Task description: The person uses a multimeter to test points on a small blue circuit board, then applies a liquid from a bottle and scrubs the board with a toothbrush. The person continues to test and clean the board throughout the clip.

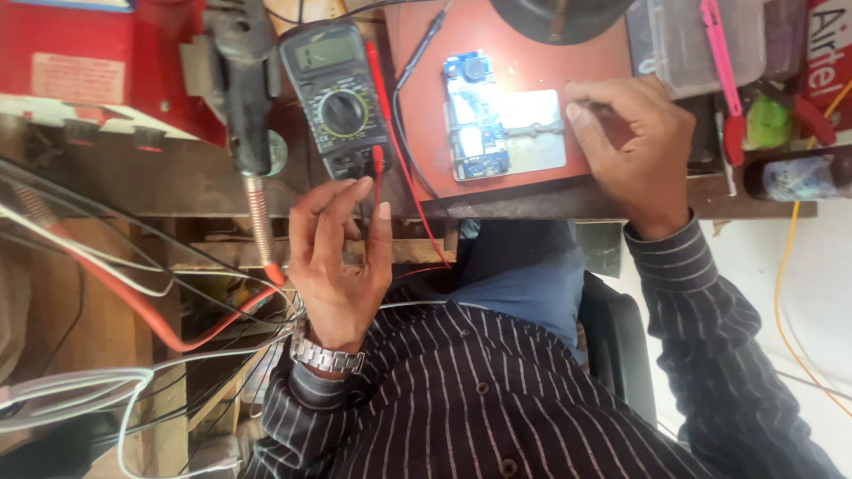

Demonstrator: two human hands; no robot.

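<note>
A black digital multimeter (335,98) lies on the bench with a red test lead (377,161) plugged into its near end. My left hand (337,257), wearing a metal wristwatch, pinches that red lead just below the meter. On the red work mat (524,62) sits an opened phone circuit board (475,115) clamped next to a bare metal plate (532,133). My right hand (635,142) rests at the plate's right edge, fingers closed on a thin dark tool (612,108) whose tip is hidden. A black probe (426,40) lies on the mat beside the meter.
A dark rotary-style hand tool (244,80) with a coiled tip hangs left of the meter. Red, black and white cables (133,302) trail at the left. A clear plastic box (701,44), a pink tool (723,62) and red-handled pliers (808,111) crowd the right.
</note>
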